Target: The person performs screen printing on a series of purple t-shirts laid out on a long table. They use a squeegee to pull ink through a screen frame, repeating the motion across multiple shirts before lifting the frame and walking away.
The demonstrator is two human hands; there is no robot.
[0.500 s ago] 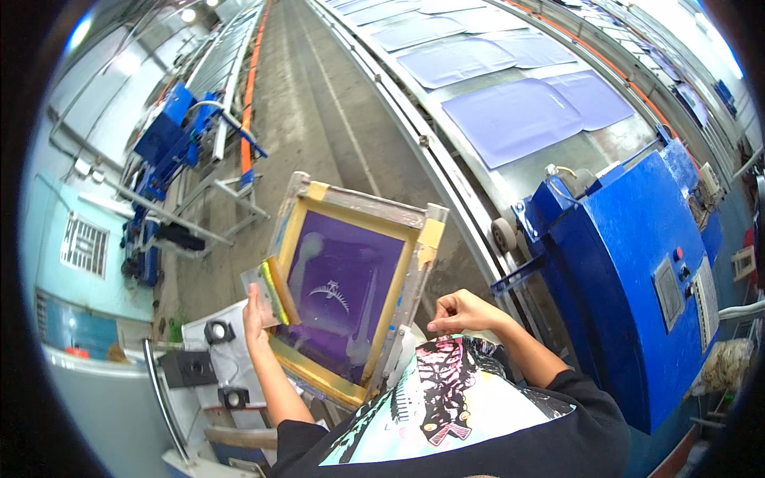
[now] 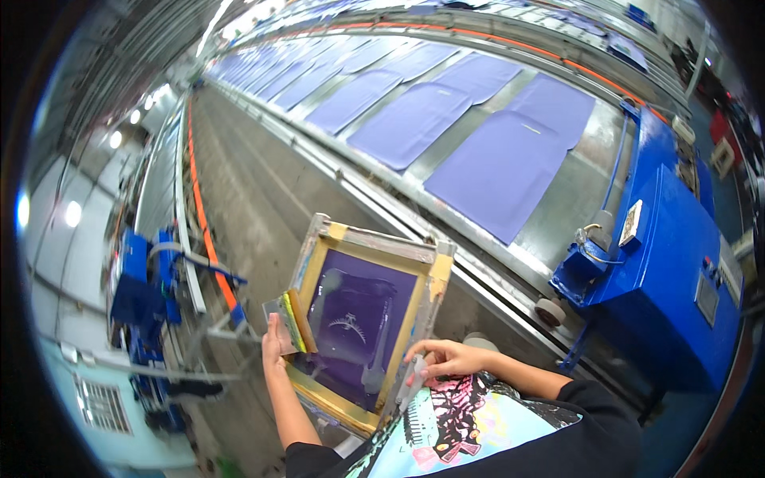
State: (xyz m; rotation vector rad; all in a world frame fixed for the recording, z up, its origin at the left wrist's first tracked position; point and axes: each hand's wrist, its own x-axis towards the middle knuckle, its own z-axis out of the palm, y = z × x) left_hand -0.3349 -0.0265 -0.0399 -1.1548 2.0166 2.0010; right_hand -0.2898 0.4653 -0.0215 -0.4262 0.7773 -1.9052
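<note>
Purple mesh (image 2: 358,291) fills a frame (image 2: 384,247); the left hand (image 2: 273,350) holds a scraper (image 2: 300,321). The right hand (image 2: 448,358) curls beside the frame; whether its fingers grip anything I cannot tell.

I'm wearing a black T-shirt (image 2: 558,450), its left sleeve (image 2: 309,458) and right sleeve (image 2: 598,398) short and plain black. A large print (image 2: 458,426) fills my front: a pale aqua and white ground, heavy black drawing, patches of pink, a soft yellow smudge (and small orange spots, rather like eyes). Pink pointed shapes edged in black sit low on it. My left hand (image 2: 272,344) and right hand (image 2: 446,360) are bare.
</note>
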